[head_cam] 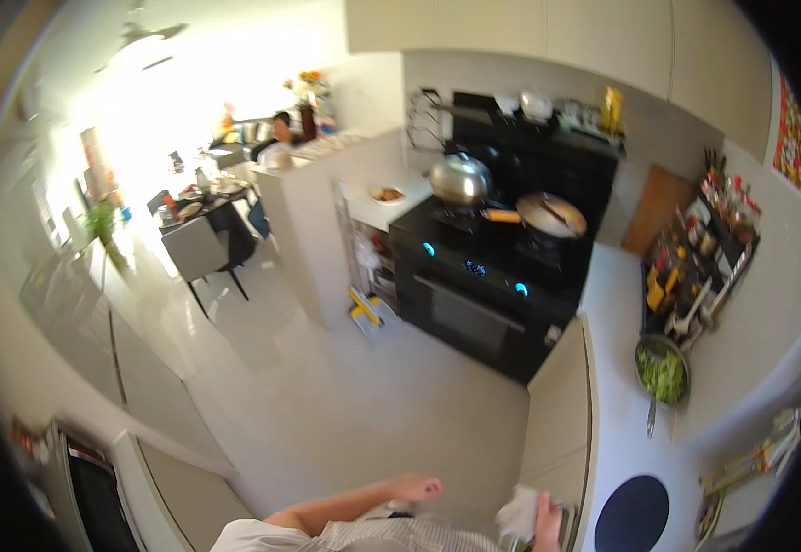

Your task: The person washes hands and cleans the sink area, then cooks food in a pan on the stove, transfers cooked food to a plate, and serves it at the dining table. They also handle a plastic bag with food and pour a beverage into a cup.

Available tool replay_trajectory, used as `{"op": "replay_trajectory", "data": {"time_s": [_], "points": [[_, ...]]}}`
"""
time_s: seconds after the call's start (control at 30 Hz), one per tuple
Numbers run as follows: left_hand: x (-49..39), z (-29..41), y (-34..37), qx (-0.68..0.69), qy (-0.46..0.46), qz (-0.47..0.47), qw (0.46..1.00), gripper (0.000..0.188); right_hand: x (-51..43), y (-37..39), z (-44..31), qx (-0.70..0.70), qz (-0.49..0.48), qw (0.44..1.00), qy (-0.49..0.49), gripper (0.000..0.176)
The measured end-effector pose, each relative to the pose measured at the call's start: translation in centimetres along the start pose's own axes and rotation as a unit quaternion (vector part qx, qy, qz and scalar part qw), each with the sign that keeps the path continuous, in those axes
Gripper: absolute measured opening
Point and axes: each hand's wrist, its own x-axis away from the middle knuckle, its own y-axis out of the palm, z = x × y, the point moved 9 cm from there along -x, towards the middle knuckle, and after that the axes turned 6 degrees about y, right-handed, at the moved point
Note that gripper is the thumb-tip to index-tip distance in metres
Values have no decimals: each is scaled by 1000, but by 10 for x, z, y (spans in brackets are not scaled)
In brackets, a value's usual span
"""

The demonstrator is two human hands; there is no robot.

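Observation:
My left hand (418,487) is in front of my body over the floor, a little blurred. Its fingers look curled in, with nothing visible in them. At the lower right, my right hand (547,517) grips a crumpled white cloth or paper towel (518,512) beside the counter's front edge. On the white counter (614,414) near that side lie a round black mat (631,514) and a strainer or pan of chopped green vegetables (661,372).
A black stove (490,303) carries a lidded steel pot (460,179) and a wooden-handled frying pan (552,215). A plate of food (387,195) stands left of it. A broom and dustpan (371,314) rest on the floor. Beyond the half wall, a person (282,131) sits near a dining table.

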Motion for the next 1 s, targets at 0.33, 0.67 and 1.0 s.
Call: {"op": "replay_trajectory", "data": {"time_s": [0.33, 0.67, 1.0], "points": [[7, -165, -54, -18, -134, -29, 990, 24, -104, -72, -38, -248, 125, 953, 119, 25], [-118, -195, -121, 127, -175, 70, 974, 23, -208, -245, -3, -507, 327, 797, 26, 17], [-265, -162, -221, 103, -135, 75, 983, 23, -270, -249, -145, 217, 281, 929, 109, 57]]}}
